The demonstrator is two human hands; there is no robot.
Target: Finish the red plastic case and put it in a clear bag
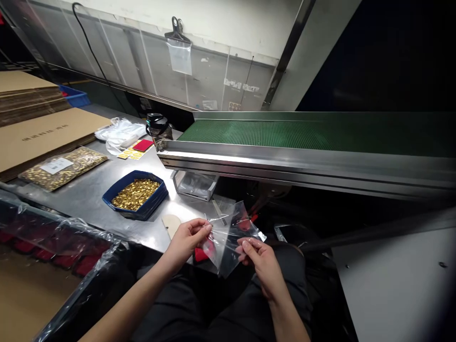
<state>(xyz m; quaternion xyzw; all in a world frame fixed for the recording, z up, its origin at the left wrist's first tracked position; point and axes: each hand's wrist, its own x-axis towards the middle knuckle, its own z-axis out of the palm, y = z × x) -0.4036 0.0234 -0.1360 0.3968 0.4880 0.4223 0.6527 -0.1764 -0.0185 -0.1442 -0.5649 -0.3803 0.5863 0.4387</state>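
Observation:
Over my lap, both hands hold one small clear plastic bag [231, 232]. My left hand [187, 240] pinches its left edge between thumb and fingers. My right hand [258, 259] grips the bag's lower right side, fingers curled round the film. Something red [200, 255] shows under the bag near my left hand; I cannot make out what it is. A blue tray [117, 190] full of small gold-coloured parts [135, 194] sits on the steel table [89, 194] to the left of my hands.
A green conveyor belt [270, 133] with a steel frame runs across ahead. On the table lie a sealed bag of gold parts [62, 168], flat cardboard [39, 133], white bags [121, 133], yellow and red cards [137, 148], a dark jar [157, 127]. A plastic-lined bin [53, 232] stands at left.

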